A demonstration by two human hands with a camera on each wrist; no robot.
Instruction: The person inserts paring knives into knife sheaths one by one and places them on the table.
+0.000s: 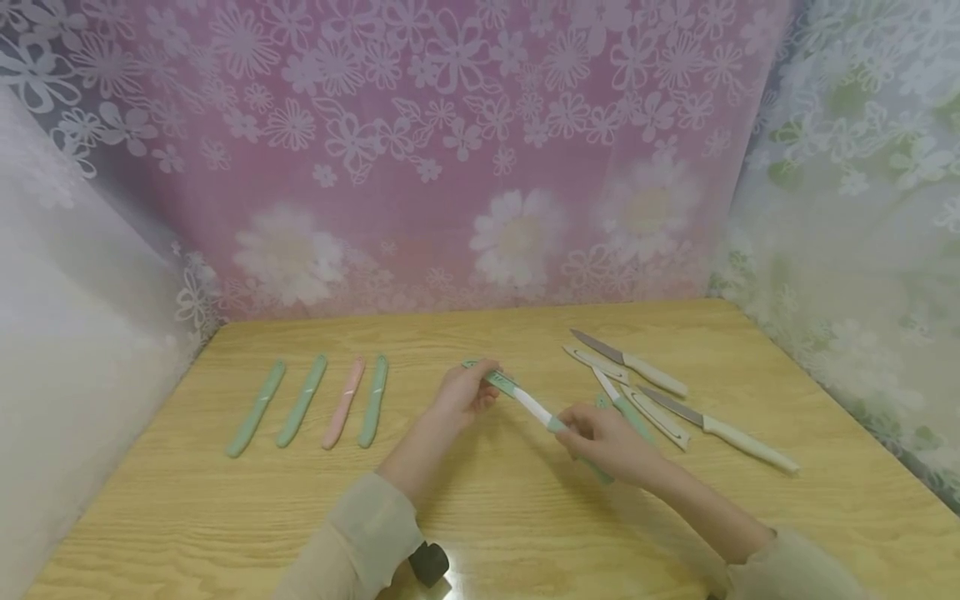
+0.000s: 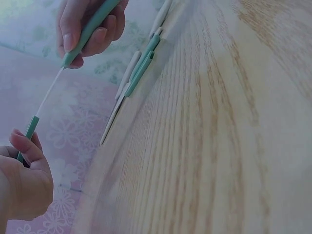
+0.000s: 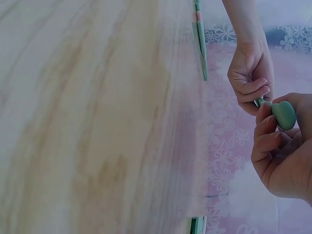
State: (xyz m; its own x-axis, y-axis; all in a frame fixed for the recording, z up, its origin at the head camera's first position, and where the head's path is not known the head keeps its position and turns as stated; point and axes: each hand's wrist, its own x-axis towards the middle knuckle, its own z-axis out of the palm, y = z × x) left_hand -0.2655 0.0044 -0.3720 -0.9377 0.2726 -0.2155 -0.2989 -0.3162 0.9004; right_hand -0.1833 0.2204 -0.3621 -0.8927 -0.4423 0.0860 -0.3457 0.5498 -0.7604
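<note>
I hold the green-handled knife (image 1: 534, 408) by opposite ends above the counter (image 1: 525, 533), my right hand (image 1: 611, 446) wrapped on the handle (image 2: 92, 29) and my left hand (image 1: 467, 390) pinching the green sheath (image 1: 501, 382); I'd say this lines the two up and leaves my fingers off the bare white stretch of blade between them. The tip seems to sit inside the sheath, though how deep I cannot tell.

Toward the left edge, three green sheathed knives (image 1: 257, 408) and a pink sheathed knife (image 1: 343, 404) lie side by side and apart, probably spaced that way for order. Toward the right edge, bare cream-handled knives (image 1: 656, 375), cream sheaths (image 1: 654, 418) and another green knife (image 1: 633, 418) lie close together, some overlapping, likely put there to be within my right hand's reach.

From my right hand, the knife I hold points leftward and toward the far edge, straight at my left hand; the loose ones lie just beyond my right hand
</note>
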